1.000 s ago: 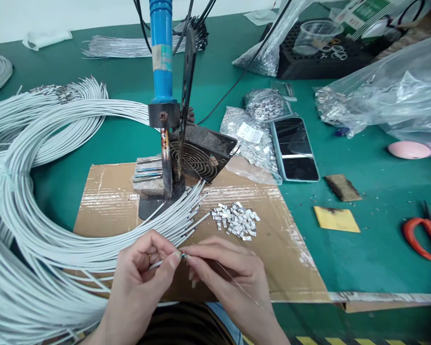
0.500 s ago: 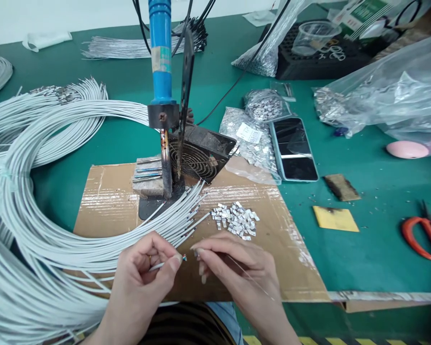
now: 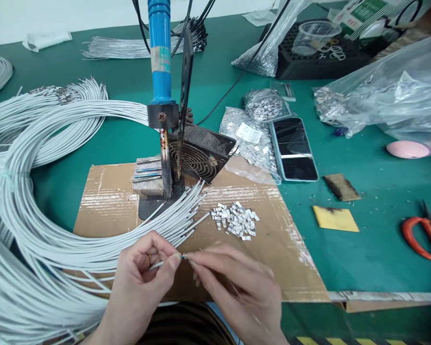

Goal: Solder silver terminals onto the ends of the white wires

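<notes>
My left hand (image 3: pixel 143 278) pinches the stripped end of a thin white cable (image 3: pixel 158 264) between thumb and forefinger, low in the middle. My right hand (image 3: pixel 237 282) meets it from the right, fingertips pinched at the cable tip; a fine solder wire runs back under the palm, partly blurred. Just beyond the hands lie the fanned ends of a white cable bundle (image 3: pixel 93 239) and a small pile of metal terminals (image 3: pixel 236 221) on a cardboard sheet (image 3: pixel 290 249). A blue-handled soldering iron (image 3: pixel 160 57) stands upright in a stand behind them.
A black fan (image 3: pixel 197 155) sits beside the iron. A phone (image 3: pixel 294 148) lies right of it, with bags of metal parts (image 3: pixel 251 134), a yellow sponge (image 3: pixel 335 219), a brown pad (image 3: pixel 342 187) and red scissors (image 3: pixel 425 232) on the green mat. Cable coils fill the left side.
My right hand drew away from the cable tip half a second ago, then came back; its fingertips again touch the end held by my left hand, which stayed put.
</notes>
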The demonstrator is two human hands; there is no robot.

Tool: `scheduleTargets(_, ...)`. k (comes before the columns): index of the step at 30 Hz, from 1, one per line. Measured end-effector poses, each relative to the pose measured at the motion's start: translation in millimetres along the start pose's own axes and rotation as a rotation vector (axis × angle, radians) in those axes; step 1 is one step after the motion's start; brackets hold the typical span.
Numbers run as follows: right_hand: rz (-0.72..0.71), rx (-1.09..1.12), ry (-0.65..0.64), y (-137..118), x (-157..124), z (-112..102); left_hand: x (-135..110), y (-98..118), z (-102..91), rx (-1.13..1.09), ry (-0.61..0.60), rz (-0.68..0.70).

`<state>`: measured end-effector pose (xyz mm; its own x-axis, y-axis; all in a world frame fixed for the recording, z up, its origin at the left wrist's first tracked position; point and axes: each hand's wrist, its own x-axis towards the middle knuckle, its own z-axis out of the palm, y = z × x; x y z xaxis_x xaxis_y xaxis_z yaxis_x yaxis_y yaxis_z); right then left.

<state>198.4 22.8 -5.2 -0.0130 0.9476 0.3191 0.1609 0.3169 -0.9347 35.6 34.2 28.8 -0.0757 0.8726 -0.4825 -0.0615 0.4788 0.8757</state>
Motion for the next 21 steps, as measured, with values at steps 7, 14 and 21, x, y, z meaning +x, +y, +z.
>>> scheduleTargets(7,-0.206,-0.344,0.089,6,-9,-5,0,0,2.9,0.015,0.062,0.025)
scheduleTargets(14,0.381,0.204,0.225,0,-6,9,-6,-2,8.9,0.038,0.119,0.062)
scheduleTargets(21,0.845,0.643,0.137,-9,-3,17,-9,-5,14.6,0.068,0.164,0.155)
